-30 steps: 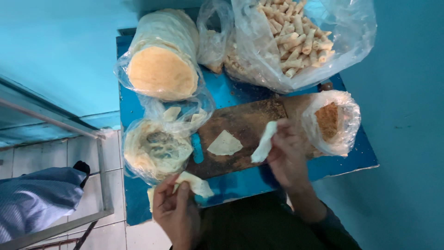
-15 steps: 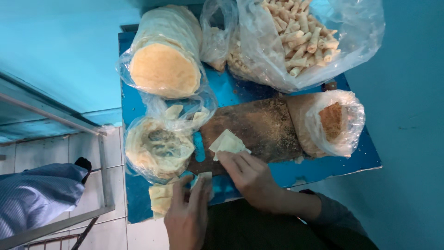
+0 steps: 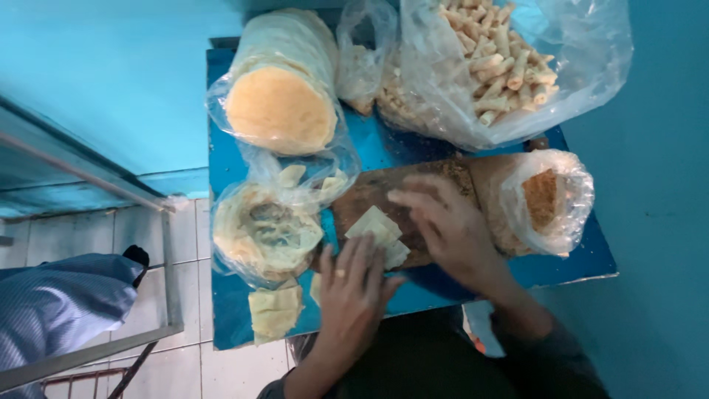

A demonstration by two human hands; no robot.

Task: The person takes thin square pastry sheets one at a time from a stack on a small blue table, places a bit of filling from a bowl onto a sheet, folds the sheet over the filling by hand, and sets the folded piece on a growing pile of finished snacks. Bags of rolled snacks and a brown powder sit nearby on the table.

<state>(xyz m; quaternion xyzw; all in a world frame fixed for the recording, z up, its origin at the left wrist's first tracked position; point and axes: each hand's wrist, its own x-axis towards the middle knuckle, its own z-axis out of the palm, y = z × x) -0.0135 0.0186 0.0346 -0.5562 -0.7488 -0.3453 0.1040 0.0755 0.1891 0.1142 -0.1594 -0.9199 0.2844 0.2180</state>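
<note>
A folded pale pastry wrapper point(image 3: 378, 230) lies on a brown wooden board point(image 3: 399, 188) on a small blue table point(image 3: 591, 258). My left hand point(image 3: 353, 288), with a ring on one finger, rests flat at the board's near edge, its fingertips on the wrapper. My right hand point(image 3: 443, 222) hovers, blurred, just right of the wrapper with fingers spread over the board. Neither hand grips anything.
A bagged stack of round wrappers point(image 3: 281, 103) stands at the back left, a bag of finished rolls point(image 3: 509, 59) at the back right. A bag of brown filling point(image 3: 546, 199) lies right of the board, a bag of wrapper scraps point(image 3: 266, 233) to its left. Loose wrapper pieces point(image 3: 275, 310) sit near the front.
My right hand has moved from the wrapper's near side up and to the right over the board. My left hand has slid forward onto the wrapper, which now lies folded.
</note>
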